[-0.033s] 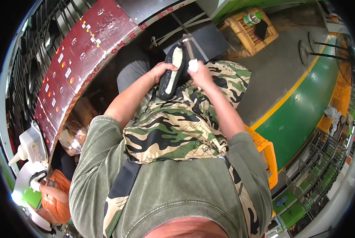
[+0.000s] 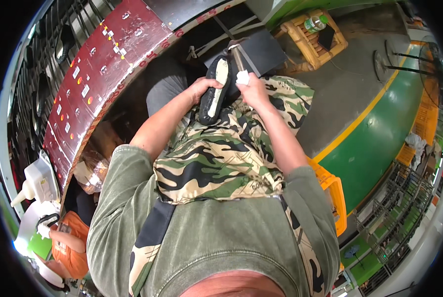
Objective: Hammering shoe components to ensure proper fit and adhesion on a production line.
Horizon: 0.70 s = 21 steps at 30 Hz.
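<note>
A black shoe upper (image 2: 207, 105), stretched over a last, stands sole side up over my lap, its pale insole (image 2: 221, 74) showing. My left hand (image 2: 201, 88) is closed round its left side, the thumb lying across the insole. My right hand (image 2: 254, 92) grips a hammer (image 2: 238, 58) with a metal shaft and white material around the grip. The hammer's head is by the far, toe end of the shoe; whether they touch, I cannot tell. Beneath both hands spreads my camouflage apron (image 2: 216, 163).
A red-covered bench (image 2: 102, 64) curves along the left. Ahead is a dark box-like surface (image 2: 263, 49). A bamboo stool (image 2: 310, 57) at the far right holds a bottle (image 2: 315, 23). An orange crate (image 2: 332, 198) sits by my right side. A co-worker in orange (image 2: 72, 242) is at lower left.
My right hand and the hammer have shifted slightly up and to the right. The left hand and the shoe upper stay nearly where they were.
</note>
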Tool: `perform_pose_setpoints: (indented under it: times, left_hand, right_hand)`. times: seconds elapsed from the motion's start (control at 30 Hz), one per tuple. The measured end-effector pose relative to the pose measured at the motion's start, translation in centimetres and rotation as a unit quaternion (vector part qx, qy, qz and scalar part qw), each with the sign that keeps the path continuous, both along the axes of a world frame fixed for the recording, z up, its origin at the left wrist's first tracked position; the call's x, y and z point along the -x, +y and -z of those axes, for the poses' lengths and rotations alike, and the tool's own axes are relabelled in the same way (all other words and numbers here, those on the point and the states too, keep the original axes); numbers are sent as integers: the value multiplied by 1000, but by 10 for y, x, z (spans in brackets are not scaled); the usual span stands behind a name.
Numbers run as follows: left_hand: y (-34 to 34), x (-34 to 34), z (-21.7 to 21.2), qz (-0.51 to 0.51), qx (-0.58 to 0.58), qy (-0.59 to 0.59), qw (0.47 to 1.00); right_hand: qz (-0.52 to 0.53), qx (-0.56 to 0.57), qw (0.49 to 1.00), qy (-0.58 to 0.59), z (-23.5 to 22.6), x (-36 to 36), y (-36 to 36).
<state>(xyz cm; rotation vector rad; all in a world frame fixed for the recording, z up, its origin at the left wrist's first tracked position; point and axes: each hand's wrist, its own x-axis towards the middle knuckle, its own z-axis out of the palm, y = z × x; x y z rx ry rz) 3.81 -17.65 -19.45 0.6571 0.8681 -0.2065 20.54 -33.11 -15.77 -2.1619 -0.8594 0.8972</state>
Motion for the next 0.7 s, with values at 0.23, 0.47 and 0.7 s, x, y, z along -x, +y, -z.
perform_pose_setpoints:
  times: [0.23, 0.47, 0.7]
  left_hand:
    - [-1, -2, -3, 9, -13, 11, 1000]
    - [4, 0, 0, 0, 4, 3, 1000]
    - [-1, -4, -3, 2, -30, 12, 999]
  right_hand:
    - [46, -185, 974, -121, -7, 22, -12]
    - [87, -162, 983, -7, -26, 21, 0]
    - [57, 1, 998, 7, -3, 9, -8]
